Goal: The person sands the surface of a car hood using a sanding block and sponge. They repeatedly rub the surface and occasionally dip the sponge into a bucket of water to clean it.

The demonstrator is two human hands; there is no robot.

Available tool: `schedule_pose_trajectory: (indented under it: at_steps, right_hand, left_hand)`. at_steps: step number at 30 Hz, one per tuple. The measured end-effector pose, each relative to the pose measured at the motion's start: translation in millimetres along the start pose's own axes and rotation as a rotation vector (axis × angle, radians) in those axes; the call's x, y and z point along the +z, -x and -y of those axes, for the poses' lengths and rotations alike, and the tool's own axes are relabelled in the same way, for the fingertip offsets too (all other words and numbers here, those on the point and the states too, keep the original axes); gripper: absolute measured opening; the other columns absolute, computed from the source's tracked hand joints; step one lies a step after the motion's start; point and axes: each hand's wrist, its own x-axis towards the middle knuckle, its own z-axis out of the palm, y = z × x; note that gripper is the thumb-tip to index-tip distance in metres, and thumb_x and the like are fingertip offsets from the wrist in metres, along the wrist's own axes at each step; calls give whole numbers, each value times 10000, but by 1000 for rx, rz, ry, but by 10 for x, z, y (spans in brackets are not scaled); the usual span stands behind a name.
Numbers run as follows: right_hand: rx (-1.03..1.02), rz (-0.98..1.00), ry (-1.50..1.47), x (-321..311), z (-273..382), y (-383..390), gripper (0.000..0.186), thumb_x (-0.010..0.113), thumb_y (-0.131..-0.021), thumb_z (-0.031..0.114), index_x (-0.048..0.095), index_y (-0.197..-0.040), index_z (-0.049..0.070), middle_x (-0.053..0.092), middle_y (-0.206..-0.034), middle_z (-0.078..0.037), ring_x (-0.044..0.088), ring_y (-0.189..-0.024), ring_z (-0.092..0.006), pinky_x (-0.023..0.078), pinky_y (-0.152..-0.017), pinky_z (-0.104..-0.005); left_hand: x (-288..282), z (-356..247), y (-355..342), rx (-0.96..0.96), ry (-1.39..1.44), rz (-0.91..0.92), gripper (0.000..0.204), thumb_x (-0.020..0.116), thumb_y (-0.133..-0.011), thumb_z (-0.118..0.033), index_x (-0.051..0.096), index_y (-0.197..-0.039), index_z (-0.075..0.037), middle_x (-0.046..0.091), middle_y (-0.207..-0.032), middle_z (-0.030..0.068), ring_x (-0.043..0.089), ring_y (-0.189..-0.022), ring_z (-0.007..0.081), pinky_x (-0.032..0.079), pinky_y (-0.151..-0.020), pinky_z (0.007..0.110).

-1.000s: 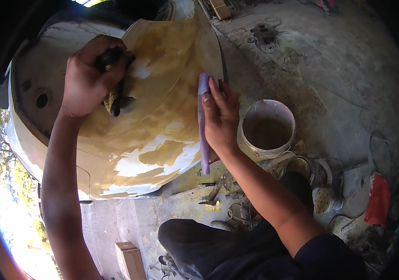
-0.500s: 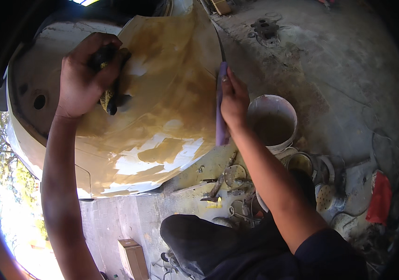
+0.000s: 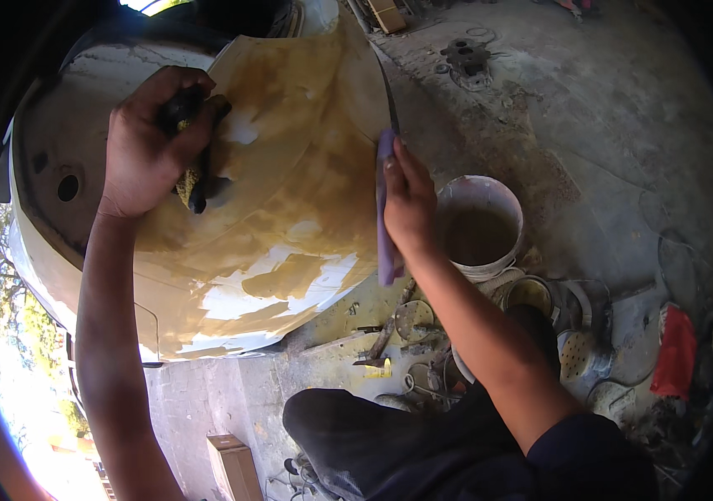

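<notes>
A curved car body panel (image 3: pixel 290 175), blotched tan, brown and white, spans the left and middle. My left hand (image 3: pixel 152 138) is closed round a bunched black-and-yellow piece (image 3: pixel 189 188), perhaps a sponge or rag, over the panel's upper left. My right hand (image 3: pixel 411 196) presses a long, flat purple sanding pad (image 3: pixel 386 242) upright against the panel's right edge. The fingers lie along the pad's outer side; its face against the panel is hidden.
Just right of my right forearm stands a white bucket (image 3: pixel 482 221) with murky liquid. Round perforated discs (image 3: pixel 575 355) and tools litter the floor beside my knee. A red cloth-like piece (image 3: pixel 674 355) lies farther right, a cardboard box (image 3: pixel 235 468) at the bottom.
My right hand and the purple pad have slid down along the panel's edge, toward me. My left hand keeps its place on the panel with the black-and-yellow piece. The view has shifted slightly.
</notes>
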Motion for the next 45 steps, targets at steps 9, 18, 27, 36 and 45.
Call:
schedule_pose_trajectory:
  at_steps: [9,18,27,36,45]
  right_hand:
    - [401,168,-61,-98,-74,-97,436,631,-1214,263,701,-1594,61,755,-1535,-191,715,-1423,-281,527,-1205,-373]
    - [305,118,13,-54,-293,-70,382,686,-1138,133,754,-1502,39,816,-1271,-258,793,-1188,-421,601,-1045,-452]
    - [205,75,79,-107,-190,-41,361,716,-1098,108,792,-1444,39,798,-1280,-270,784,-1133,-457,613,-974,-503]
    - [232,205,85,-407,-303,525,331,728,-1140,177,793,-1440,53,787,-1222,-260,799,-1046,-397,623,-932,-452]
    - [917,94,-371,-1515,-393,659,617,655,-1216,407,578,-1715,53,620,-1711,-56,559,-1532,-155,382,-1297,-332]
  left_hand:
    - [-9,2,7,0,-5,-7,295,809,-951,-66,794,-1244,-34,840,-1061,124,808,-955,195,626,-923,338]
    - [2,-27,-4,-16,52,10,287,805,-962,-48,786,-1248,-36,832,-1058,126,796,-953,181,617,-917,329]
    - [5,-33,11,-1,24,34,235,807,-1014,-10,767,-1245,-20,806,-1068,63,713,-988,101,574,-946,278]
    - [18,-81,-26,63,-85,-24,290,843,-977,-107,776,-1254,-55,809,-1103,148,803,-948,244,619,-875,355]
    - [279,-679,18,275,-483,-13,301,860,-932,-129,763,-1216,-101,768,-1109,104,752,-1024,353,630,-872,469]
